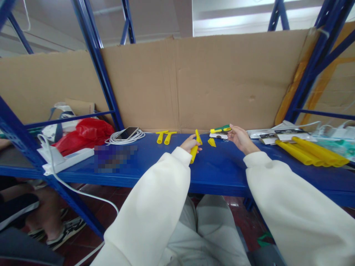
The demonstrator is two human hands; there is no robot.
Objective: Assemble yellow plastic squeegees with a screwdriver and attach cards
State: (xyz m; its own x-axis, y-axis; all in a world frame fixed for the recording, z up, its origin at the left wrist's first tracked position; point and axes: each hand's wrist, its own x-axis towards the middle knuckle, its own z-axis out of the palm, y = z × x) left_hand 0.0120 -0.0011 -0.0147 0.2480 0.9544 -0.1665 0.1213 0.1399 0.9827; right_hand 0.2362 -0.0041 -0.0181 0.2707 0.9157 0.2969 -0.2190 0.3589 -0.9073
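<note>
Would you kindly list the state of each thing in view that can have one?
Left hand: closed on tubular yellow piece
Tubular yellow piece: held, tilted
Right hand: closed on green-yellow tool
Green-yellow tool: held at one end
Two yellow T-shaped pieces: lying side by side
Small yellow piece: lying loose
Long yellow tubes: lying side by side
White cable: coiled
Smartphone: lying on the coil
Red bag: crumpled

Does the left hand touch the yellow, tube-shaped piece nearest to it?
Touching: the head view shows the left hand closed around the yellow, tube-shaped piece.
</note>
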